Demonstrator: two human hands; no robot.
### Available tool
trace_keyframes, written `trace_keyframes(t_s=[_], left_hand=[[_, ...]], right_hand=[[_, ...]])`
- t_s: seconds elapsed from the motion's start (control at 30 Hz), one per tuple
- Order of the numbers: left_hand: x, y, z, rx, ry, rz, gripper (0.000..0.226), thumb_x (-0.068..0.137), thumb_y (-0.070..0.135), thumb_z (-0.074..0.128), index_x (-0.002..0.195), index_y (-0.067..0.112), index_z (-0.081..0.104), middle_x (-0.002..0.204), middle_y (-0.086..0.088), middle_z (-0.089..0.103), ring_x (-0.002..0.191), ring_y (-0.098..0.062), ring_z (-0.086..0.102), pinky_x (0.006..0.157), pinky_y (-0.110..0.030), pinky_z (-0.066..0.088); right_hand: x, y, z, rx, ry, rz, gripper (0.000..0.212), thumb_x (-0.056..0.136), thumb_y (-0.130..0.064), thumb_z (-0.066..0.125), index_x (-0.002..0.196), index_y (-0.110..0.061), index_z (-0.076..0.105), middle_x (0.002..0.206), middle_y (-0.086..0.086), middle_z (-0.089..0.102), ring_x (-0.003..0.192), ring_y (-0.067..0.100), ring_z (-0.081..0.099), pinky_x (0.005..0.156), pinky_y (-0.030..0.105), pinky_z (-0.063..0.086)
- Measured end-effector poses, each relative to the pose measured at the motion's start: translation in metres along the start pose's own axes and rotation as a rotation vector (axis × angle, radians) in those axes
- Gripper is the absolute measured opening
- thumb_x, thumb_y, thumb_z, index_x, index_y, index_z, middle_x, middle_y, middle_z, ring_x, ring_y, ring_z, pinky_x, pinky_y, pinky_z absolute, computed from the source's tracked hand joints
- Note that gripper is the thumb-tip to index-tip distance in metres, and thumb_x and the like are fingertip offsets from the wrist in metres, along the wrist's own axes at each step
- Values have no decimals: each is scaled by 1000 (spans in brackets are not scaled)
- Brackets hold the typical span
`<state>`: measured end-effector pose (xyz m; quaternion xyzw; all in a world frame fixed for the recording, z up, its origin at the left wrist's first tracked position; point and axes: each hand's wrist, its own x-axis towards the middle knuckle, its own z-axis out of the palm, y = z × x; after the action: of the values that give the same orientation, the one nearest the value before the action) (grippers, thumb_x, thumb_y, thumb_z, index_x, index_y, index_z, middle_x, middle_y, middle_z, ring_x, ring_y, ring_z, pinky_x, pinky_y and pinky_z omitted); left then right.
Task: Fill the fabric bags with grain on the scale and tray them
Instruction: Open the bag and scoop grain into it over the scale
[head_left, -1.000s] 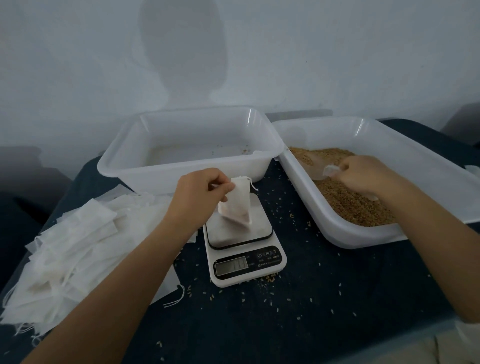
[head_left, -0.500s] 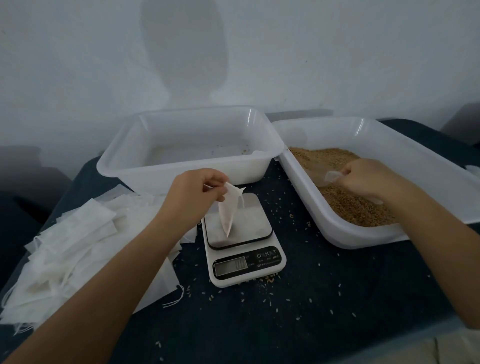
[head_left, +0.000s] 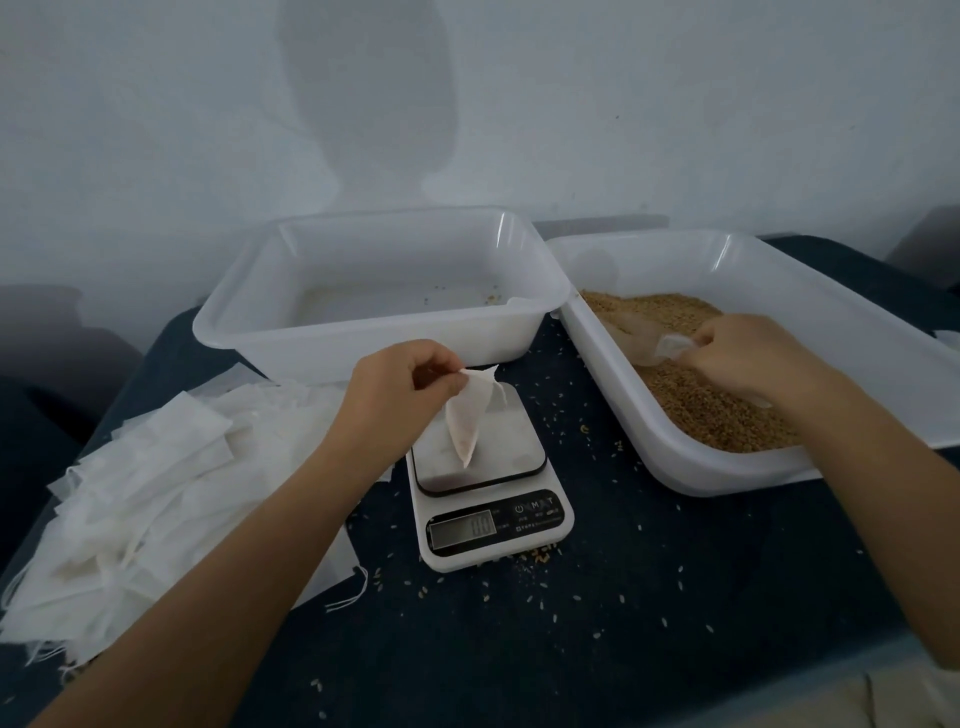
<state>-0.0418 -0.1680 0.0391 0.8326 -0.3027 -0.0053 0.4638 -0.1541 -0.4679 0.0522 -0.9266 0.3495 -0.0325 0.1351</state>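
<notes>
My left hand (head_left: 400, 395) pinches the top edge of a small white fabric bag (head_left: 467, 415), which hangs over the platform of a white digital scale (head_left: 488, 499); its lower tip is at or just above the platform. The scale display reads 0.0. My right hand (head_left: 748, 358) grips the handle of a clear plastic scoop (head_left: 639, 338) whose bowl lies in the brown grain (head_left: 711, 421) inside the right white tray (head_left: 691, 457). A second white tray (head_left: 363, 338) stands behind the scale with only a few loose grains in it.
A heap of flat white fabric bags (head_left: 156, 493) with drawstrings lies at the left on the dark blue tabletop (head_left: 623, 623). Loose grains are scattered around the scale. A pale wall rises close behind the trays.
The bag in my left hand has turned from face-on to edge-on and now hangs narrower over the scale. My right hand has stayed in the grain tray with the scoop.
</notes>
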Motion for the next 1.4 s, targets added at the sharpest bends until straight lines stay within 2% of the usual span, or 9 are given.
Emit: trace_keyframes(t_s=[0.2,0.3,0.47,0.57,0.7,0.83,1.07,1.27,1.4], left_hand=[[-4,-5,-1,-37,4,0,14,82,18,69,77,30,65,70,13,65,60,10,54,58,-1,38],[-2,-6,-8,-42,8,-4,18,80,14,71,75,31,64,68,12,67,64,6,59,62,-4,42],[3,-5,-22,-17,-71,48,29,82,7,66,85,34,54,75,11,66,70,-2,66,71,-26,56],[2,-5,-25,141,-167,168,33,88,4,55,87,37,49,81,10,59,70,1,64,65,-14,51],[0,-6,-23,411,-185,399,17,90,9,55,94,21,67,88,8,57,70,-5,55,68,-19,45],[-5,-5,-25,527,-93,572,3,84,13,66,85,12,69,85,0,66,67,-18,60,59,-36,52],[-4,-5,-28,764,-132,992,13,69,-8,61,70,4,62,80,-8,66,56,-24,56,42,-32,46],[-2,-7,-27,767,-106,863,25,63,-6,76,83,7,70,79,-8,67,57,-24,60,45,-30,49],[1,-4,-28,687,-86,744,6,75,5,72,75,7,67,76,-8,63,57,-25,59,43,-34,48]], right_hand=[[-13,2,-12,256,122,-99,34,90,-51,55,114,-28,62,84,-7,63,72,12,59,57,26,39],[-25,-2,-28,413,125,-243,2,87,-47,60,88,-46,60,74,-10,69,64,7,64,54,25,43],[-39,-19,-50,450,-14,-420,16,80,-48,61,96,-52,63,81,-14,72,66,9,66,68,38,55],[-43,-26,-49,443,-111,-485,15,82,-43,63,93,-54,64,84,-15,72,70,11,67,73,37,55],[-45,-26,-44,418,-156,-524,25,84,-34,65,107,-44,63,84,-12,72,64,5,65,56,12,47],[-49,-24,-44,407,-192,-556,33,70,-53,61,101,-44,66,78,4,71,63,15,64,59,22,47],[-50,-19,-45,427,-190,-554,37,63,-56,61,98,-44,67,84,-1,72,65,9,65,66,24,47],[-51,-20,-46,437,-193,-563,37,64,-56,60,100,-45,66,84,-2,72,65,8,65,66,26,49],[-52,-20,-46,451,-189,-570,37,65,-56,61,99,-43,67,85,4,72,70,16,67,72,36,53]])
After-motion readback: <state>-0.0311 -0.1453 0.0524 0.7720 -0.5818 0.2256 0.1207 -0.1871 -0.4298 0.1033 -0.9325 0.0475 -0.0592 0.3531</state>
